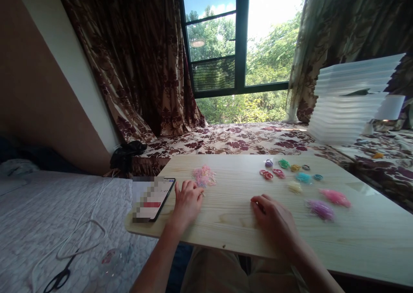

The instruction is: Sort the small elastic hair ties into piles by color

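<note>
My left hand (189, 201) rests on the wooden table with its fingers bent and drawn together, just in front of a loose pile of small pastel strips or bands (204, 176). At its fingertips there may be a tiny pale piece, too small to name. Farther right, my right hand (273, 215) lies on its side on the table, thumb and fingers curled in; what they hold, if anything, is hidden. Beyond it are small coloured ring bundles, among them a red one (266, 174), a green one (284, 163) and a turquoise one (303, 177).
A phone (164, 198) lies left of my left hand. Pink (335, 197) and purple (320, 210) bundles sit at the right of the table (232, 224). A white pleated stack (348, 99) stands behind. Scissors (61, 278) and a white cable (87, 224) lie on the bed.
</note>
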`<state>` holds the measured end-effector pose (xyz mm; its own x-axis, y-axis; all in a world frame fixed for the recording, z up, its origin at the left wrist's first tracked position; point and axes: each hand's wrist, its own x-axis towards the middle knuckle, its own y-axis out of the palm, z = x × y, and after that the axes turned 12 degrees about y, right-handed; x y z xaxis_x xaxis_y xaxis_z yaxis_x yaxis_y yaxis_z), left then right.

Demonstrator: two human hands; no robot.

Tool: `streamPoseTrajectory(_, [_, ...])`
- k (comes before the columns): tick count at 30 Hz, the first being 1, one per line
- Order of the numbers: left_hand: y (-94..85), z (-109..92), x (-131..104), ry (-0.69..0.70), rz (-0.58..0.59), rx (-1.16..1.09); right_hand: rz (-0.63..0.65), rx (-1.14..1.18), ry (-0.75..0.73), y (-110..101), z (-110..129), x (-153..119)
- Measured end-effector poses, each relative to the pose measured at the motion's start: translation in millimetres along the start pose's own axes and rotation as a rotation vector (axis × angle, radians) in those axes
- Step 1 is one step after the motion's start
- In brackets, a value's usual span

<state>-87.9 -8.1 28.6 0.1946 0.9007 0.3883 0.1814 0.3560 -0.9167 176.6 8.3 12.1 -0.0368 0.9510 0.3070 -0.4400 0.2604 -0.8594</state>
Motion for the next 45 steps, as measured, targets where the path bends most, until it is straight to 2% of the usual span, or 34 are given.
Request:
streamPoseTrajectory(7, [-6.3,7.8,4.8,-0.005,0.027,0.021,0.010,0.006,0.002,-0.9,0.9,-0.8])
streamPoseTrajectory(18, [-18.4,7.0,26.8,0.170,0.151,0.078,0.018,0.013,0.005,0.2,0.6,0.1])
streamPoseTrajectory(30, [-8.3,2.4,34.1,0.238,0.080,0.083,-0.010,0.022,-0.010,-0.3,0.9,-0.1])
streamPoseTrajectory(34, [-3.4,-8.5,33.3,0.254,0.041,0.061,-0.006,0.016,-0.007,0.0,0.9,0.6])
streamPoseTrajectory(45, [18.9,-61.3,34.4,0.295,-0.094,-0.076,-0.002,0.029,0.014,-2.2,3.5,-2.3])
